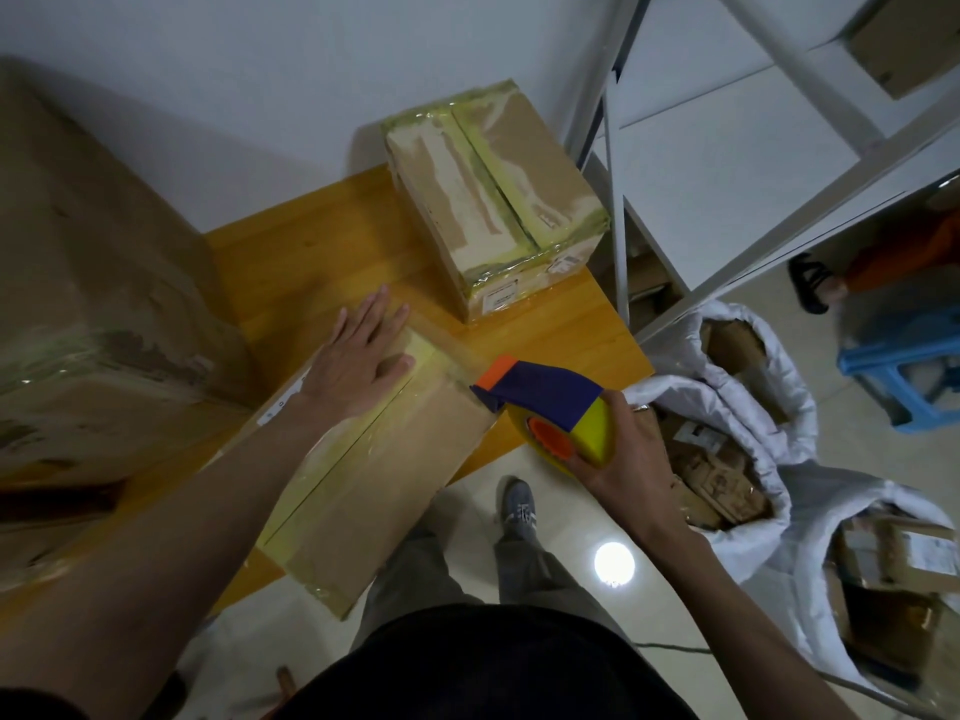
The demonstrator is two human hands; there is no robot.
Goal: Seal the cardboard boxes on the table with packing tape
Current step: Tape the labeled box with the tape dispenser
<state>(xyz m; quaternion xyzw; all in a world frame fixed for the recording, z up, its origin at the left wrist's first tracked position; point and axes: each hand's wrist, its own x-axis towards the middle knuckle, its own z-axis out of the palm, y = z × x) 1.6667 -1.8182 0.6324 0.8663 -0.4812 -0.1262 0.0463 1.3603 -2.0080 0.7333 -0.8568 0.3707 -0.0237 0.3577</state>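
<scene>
A yellow-orange wooden table [332, 262] stands against a pale wall, its right edge running alongside a grey metal shelving rack [737, 163], with a glossy light-tiled floor [550, 511] below. On the floor off the table's right edge sit white sacks [769, 402] stuffed with cardboard, and beyond them a blue plastic stool [893, 371]. A large cardboard box [93, 283] fills the table's left side, blurred at this angle. A smaller taped box [493, 194] sits at the far right corner, its long axis running from the far wall toward the right edge, yellowish tape along its centre seam and rims. A strip of bare tabletop separates it from the near box [374, 459], which lies by the near right corner and juts past the near edge over the floor; its long axis runs from that overhanging end up toward the table's middle, and a band of yellowish tape follows the seam along that axis. The left hand [358, 361] lies flat on the far end of this box, fingers spread and straight, pressing the tape down. The right hand [623, 449] curls round a tape dispenser [550, 407] with a yellow roll, blue guard and orange tip, held just off the box's right side above the table's right edge, its tip pointing toward the left hand.
</scene>
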